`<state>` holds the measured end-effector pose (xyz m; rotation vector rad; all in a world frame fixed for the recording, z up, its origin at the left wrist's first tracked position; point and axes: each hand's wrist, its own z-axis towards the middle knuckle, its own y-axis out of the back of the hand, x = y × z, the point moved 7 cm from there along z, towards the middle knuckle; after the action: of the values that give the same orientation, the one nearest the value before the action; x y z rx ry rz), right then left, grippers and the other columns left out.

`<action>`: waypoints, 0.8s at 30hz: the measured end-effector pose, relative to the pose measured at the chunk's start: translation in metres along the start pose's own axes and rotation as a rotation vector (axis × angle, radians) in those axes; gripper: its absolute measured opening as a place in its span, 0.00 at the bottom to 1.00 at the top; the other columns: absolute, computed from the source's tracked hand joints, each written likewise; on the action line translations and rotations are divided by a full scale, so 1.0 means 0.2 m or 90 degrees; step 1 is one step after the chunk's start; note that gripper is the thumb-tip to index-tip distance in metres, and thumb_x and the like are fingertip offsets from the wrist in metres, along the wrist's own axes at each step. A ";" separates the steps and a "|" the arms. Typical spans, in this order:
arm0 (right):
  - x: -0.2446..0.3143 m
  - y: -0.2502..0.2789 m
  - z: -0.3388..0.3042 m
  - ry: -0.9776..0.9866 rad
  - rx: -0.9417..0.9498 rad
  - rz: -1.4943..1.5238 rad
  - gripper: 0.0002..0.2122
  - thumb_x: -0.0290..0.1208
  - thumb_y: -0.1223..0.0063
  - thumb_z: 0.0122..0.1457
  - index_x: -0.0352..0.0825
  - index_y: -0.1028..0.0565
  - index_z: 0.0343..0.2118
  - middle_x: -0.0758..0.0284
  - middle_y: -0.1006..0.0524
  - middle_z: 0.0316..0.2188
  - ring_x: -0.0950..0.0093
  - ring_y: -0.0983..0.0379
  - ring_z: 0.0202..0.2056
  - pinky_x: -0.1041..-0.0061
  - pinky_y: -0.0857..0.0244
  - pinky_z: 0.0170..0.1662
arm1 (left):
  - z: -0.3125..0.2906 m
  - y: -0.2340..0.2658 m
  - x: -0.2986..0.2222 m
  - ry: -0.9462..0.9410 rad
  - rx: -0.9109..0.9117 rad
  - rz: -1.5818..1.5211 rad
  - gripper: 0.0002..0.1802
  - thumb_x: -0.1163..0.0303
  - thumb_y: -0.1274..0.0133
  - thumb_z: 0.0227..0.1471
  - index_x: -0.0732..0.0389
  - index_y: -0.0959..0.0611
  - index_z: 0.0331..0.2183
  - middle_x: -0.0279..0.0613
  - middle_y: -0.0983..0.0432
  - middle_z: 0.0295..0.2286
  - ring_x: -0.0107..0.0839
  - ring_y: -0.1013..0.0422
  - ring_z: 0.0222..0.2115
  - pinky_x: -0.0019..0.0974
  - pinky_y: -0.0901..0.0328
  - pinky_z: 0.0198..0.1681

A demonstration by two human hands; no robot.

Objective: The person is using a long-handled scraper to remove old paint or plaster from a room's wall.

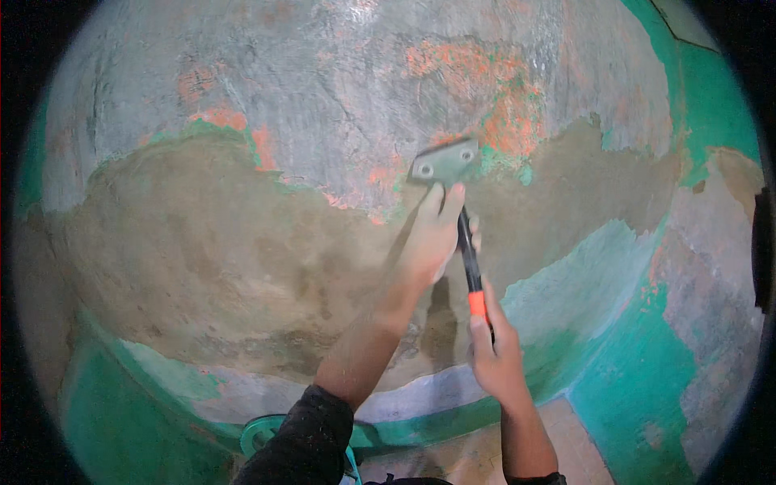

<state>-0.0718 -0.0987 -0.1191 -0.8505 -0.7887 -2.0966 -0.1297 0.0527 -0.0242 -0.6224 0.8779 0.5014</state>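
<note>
A long-handled wall scraper (474, 279) with a wide metal head (446, 161) lies against the wall (323, 121), its head at the border between grey coating and bare brown plaster. Two bolts show on the head. Just below it, my left hand (436, 230) is closed round the top of the black handle, fingers pressing near the metal. Lower down, my right hand (495, 356) grips the handle by its orange band. Orange and green paint patches (513, 113) show through the grey, above and to the right of the scraper head.
Green paint covers the adjoining wall (638, 380) at the right. At the bottom, a round green object (257, 436) is partly behind my left sleeve, near a pale floor (558, 444). A dark object (761, 250) stands at the far right rim.
</note>
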 end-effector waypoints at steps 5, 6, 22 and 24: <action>-0.42 0.10 -0.35 -0.026 0.027 -0.006 0.25 0.31 0.58 0.66 0.30 0.42 0.65 0.58 0.27 0.29 0.73 0.30 0.30 0.74 0.35 0.38 | -0.29 -0.07 0.40 0.058 0.011 0.017 0.11 0.59 0.60 0.67 0.56 0.34 0.41 0.37 0.29 0.23 0.31 0.29 0.20 0.35 0.32 0.25; -0.52 0.10 -0.43 -0.090 0.061 -0.001 0.26 0.31 0.57 0.66 0.29 0.42 0.65 0.58 0.26 0.30 0.72 0.30 0.30 0.74 0.35 0.38 | -0.34 -0.07 0.50 0.083 -0.001 0.020 0.10 0.60 0.61 0.67 0.56 0.34 0.41 0.37 0.29 0.23 0.31 0.29 0.21 0.35 0.32 0.26; -1.25 0.61 -1.26 -0.385 0.134 0.080 0.26 0.31 0.56 0.65 0.34 0.42 0.66 0.68 0.30 0.19 0.78 0.34 0.22 0.75 0.35 0.30 | -0.89 -0.49 1.66 0.367 -0.133 -0.152 0.15 0.54 0.61 0.67 0.53 0.35 0.47 0.35 0.33 0.22 0.29 0.34 0.22 0.37 0.34 0.29; -1.26 0.70 -1.25 -0.355 0.140 0.077 0.26 0.32 0.55 0.65 0.33 0.42 0.66 0.70 0.30 0.20 0.80 0.35 0.22 0.76 0.36 0.29 | -0.89 -0.55 1.68 0.374 -0.148 -0.178 0.16 0.54 0.61 0.67 0.51 0.35 0.51 0.37 0.34 0.23 0.30 0.34 0.23 0.38 0.34 0.31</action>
<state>0.0904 -0.2609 -0.4229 -1.3438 -1.1955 -1.6385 0.0264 -0.0965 -0.3552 -1.1207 1.2690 0.1614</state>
